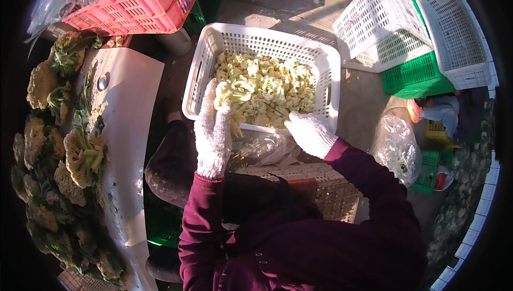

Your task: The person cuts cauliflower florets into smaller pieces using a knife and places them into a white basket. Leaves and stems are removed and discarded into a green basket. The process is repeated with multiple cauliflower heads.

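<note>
My left hand [213,142], in a white knit glove, grips a piece of cauliflower [231,93] with its pale cut stalk turned to the right. It is over the left front part of a white plastic basket [334,74]. Inside the basket lies a layer of small cauliflower florets [276,80]. My right hand [312,134], gloved the same way, is closed around a tool at the basket's front right rim. A thin dark knife blade [273,108] extends from it over the florets towards the held piece; the handle is hidden in my fist.
Cauliflower heads with leaves [82,156] are heaped left beside a white sloping panel [128,138]. A red crate [140,8] stands beyond it. White crates [378,22] rest by a green crate [419,76] at right. Clear plastic bags [396,146] and another person's leg [441,112] are nearby.
</note>
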`<state>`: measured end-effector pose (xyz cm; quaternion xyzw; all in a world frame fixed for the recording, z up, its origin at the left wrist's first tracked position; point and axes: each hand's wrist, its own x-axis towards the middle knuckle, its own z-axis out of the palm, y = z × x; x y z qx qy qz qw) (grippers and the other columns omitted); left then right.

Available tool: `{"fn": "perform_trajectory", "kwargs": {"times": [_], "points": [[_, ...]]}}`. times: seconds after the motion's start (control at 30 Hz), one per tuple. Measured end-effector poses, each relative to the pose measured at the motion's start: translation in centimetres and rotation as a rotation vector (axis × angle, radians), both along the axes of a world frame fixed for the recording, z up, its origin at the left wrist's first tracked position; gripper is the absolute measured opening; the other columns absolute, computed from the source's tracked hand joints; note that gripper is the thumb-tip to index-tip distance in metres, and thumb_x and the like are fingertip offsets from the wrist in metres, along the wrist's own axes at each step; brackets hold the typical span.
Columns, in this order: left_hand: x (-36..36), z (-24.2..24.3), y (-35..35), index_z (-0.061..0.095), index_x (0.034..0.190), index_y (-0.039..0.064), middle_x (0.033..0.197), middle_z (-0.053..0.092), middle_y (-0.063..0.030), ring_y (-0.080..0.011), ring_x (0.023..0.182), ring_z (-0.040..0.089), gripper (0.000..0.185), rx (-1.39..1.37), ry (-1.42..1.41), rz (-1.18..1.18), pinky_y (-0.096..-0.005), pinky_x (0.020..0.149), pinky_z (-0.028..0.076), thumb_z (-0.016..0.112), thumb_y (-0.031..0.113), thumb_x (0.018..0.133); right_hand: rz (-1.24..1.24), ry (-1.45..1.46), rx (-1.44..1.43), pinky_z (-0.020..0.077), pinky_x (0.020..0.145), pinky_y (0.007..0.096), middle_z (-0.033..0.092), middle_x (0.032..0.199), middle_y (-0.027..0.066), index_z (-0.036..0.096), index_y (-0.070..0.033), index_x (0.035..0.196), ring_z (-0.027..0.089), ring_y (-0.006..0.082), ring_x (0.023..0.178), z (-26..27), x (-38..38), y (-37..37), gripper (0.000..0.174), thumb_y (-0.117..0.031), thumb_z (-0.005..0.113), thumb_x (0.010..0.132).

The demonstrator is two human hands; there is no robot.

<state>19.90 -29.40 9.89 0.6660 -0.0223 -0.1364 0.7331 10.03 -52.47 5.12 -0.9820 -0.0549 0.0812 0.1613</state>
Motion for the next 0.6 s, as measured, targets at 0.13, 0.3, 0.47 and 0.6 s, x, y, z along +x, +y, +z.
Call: {"fn": "perform_trajectory", "kwargs": {"times": [0.13,0.3,0.47,0.6], "points": [[0.4,-1.5,-2.0,0.037,0.157,-0.001,0.080,0.062,-0.0016,-0.0044,0.058,0.050,0.056,-0.109,0.028,-0.145,-0.0204,0.054,0.044,0.055,0.019,0.108,-0.448,-0.023,0.555,0.0520,0.063,0.0385,0.066,0.079,0.0116,0.064,-0.002,0.113,0.066,0.0248,0.069,1.3,0.3,1.3,0.027,-0.026,0.064,0.102],[0.1,-3.1,-3.1,0.033,0.159,0.002,0.085,0.063,-0.0026,-0.0056,0.056,0.050,0.061,-0.084,-0.047,-0.305,-0.0208,0.051,0.045,0.057,0.021,0.106,-0.648,0.015,1.472,0.0461,0.051,0.0269,0.059,0.075,-0.0015,0.067,-0.003,0.102,0.056,0.0077,0.060,3.7,4.3,2.5,0.015,-0.017,0.071,0.099],[0.4,-2.0,-4.0,0.028,0.161,0.000,0.097,0.067,-0.0068,-0.0070,0.068,0.057,0.068,-0.150,0.231,-0.343,-0.0208,0.061,0.050,0.060,0.015,0.103,-0.826,0.091,1.624,0.0445,0.043,0.0276,0.055,0.070,-0.0015,0.062,-0.008,0.099,0.051,0.0087,0.050,3.4,3.8,-1.5,0.013,-0.019,0.068,0.100],[0.3,-3.8,-5.5,0.035,0.159,0.001,0.144,0.056,-0.0151,-0.0074,0.085,0.059,0.067,0.011,-0.018,-0.197,-0.0204,0.067,0.049,0.065,0.020,0.102,-0.755,-0.138,1.063,0.0432,0.050,0.0243,0.057,0.074,-0.0021,0.067,-0.002,0.119,0.053,0.0081,0.055,0.9,1.2,-3.1,0.023,-0.012,0.068,0.099]]}}
